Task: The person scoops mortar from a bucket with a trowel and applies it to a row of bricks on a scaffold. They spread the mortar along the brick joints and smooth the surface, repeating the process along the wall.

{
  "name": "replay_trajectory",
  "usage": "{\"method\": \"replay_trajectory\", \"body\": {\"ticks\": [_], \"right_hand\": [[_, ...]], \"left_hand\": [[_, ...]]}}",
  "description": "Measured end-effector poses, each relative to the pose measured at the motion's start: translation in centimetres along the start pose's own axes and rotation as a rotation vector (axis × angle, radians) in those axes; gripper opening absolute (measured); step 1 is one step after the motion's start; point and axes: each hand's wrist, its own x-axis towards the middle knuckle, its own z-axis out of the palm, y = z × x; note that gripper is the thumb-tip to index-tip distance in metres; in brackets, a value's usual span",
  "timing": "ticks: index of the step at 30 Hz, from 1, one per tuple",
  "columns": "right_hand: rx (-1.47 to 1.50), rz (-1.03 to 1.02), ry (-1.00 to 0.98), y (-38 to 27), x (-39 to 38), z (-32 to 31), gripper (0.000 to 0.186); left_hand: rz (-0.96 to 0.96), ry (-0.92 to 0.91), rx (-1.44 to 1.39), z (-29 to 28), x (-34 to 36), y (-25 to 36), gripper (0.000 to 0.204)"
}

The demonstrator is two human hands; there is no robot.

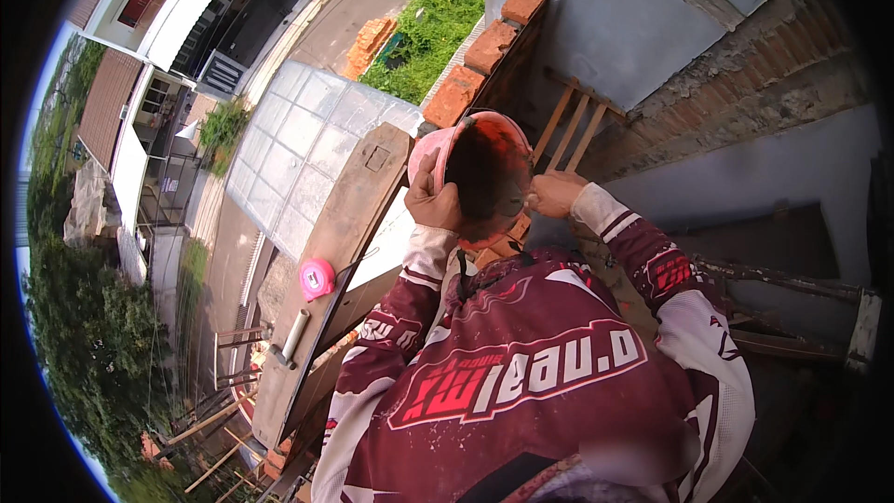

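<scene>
A reddish-orange bucket (426,151) is tipped over in front of my chest, its dark mouth turned partly toward me. My left hand (433,194) grips the bucket's left rim, fingers wrapped on the outside and the thumb near the edge. At the opposite rim, my right hand (556,194) is closed, its knuckles beside the bucket's mouth. What its fingers hold is hidden. Dark residue coats the bucket's inside; its bottom is in shadow.
Left of me runs a wooden plank (368,166) carrying a pink tape measure (317,278) and a hammer (294,335). Orange bricks (491,47) line the wall top ahead. A wooden ladder-like frame (570,126) leans at the grey wall (596,28). The street lies far below, left.
</scene>
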Motion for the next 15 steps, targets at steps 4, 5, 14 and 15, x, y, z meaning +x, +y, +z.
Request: {"method": "replay_trajectory", "body": {"ticks": [4, 5, 14, 15], "right_hand": [[0.564, -0.100, -0.181, 0.6, 0.9, 4.6, 0.032], [0.705, -0.052, -0.256, 0.6, 0.5, 4.9, 0.032], [-0.363, -0.276, 0.383, -0.5, -3.0, -2.2, 0.025], [-0.407, -0.197, 0.292, -1.3, -3.1, -2.9, 0.025]], "left_hand": [[0.008, 0.051, 0.031, -1.6, 0.3, -0.1, 0.051], [-0.037, 0.103, 0.048, -2.1, 0.4, -0.2, 0.051], [-0.008, 0.102, 0.020, -2.3, 0.6, -0.8, 0.054], [-0.015, 0.096, 0.008, -1.8, 0.6, -0.7, 0.055]]}}
